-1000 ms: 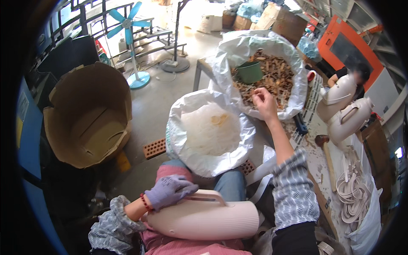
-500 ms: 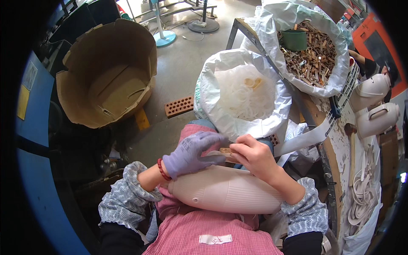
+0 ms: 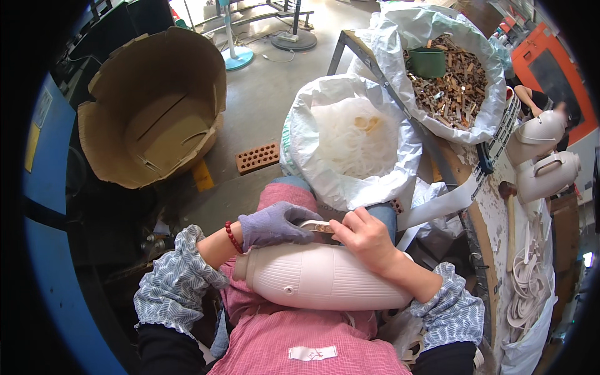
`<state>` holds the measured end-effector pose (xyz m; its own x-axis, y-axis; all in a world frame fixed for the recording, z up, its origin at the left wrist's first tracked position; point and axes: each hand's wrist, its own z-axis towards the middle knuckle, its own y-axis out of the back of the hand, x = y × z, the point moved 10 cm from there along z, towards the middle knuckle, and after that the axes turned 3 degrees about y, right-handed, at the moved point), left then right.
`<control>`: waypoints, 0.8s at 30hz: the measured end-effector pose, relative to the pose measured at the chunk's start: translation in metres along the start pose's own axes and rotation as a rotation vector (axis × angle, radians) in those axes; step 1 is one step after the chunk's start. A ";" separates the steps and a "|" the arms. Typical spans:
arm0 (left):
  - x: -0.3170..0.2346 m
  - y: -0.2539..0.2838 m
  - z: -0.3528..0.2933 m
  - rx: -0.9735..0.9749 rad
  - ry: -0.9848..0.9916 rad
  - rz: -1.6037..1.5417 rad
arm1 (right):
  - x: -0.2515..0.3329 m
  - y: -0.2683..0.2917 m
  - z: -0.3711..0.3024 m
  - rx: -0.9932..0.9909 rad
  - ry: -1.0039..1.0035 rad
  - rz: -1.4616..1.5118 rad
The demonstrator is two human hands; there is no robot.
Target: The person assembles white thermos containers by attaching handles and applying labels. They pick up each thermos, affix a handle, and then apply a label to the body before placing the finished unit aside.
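A cream ribbed vacuum flask body [image 3: 331,278] lies on its side across my lap, its neck toward the left. Over its upper side runs a short cream handle [image 3: 310,224] with a small brown inlay. My left hand [image 3: 272,225], in a purple glove, is closed around the handle's left end and rests against the flask. Bare, my right hand [image 3: 369,240] pinches the handle's right end near the inlay, its wrist over the flask. Whether the handle is fixed to the flask is hidden by my fingers.
Ahead stands a white sack [image 3: 294,131] of translucent rings. Beyond it, another sack [image 3: 387,75] holds brown pieces and a green cup [image 3: 427,63]. A large cardboard box [image 3: 94,137] stands left. At right, a bench carries a mallet [image 3: 507,189], straps [image 3: 528,287] and two flasks [image 3: 547,177].
My left hand has drawn down and closed on the handle's left end; its fingers were stretched over it before. The handle and its inlay now show more clearly between my hands.
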<state>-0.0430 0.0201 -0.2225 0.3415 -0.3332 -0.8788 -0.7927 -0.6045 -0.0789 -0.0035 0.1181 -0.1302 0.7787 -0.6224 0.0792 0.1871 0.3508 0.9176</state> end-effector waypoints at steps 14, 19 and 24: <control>-0.031 -0.016 0.009 -0.029 -0.041 0.078 | -0.244 0.079 0.014 -0.260 -0.466 -0.052; -0.111 -0.039 -0.031 -0.079 -0.722 0.767 | -0.382 0.108 -0.001 -0.263 -0.592 -0.651; -0.099 -0.044 -0.053 -0.086 -0.739 0.864 | -0.389 0.141 -0.025 -0.381 -0.713 -0.373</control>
<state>-0.0149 0.0412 -0.1069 -0.7052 -0.1709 -0.6881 -0.5716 -0.4370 0.6945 -0.2654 0.4271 -0.0408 0.0929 -0.9856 0.1411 0.6396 0.1677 0.7502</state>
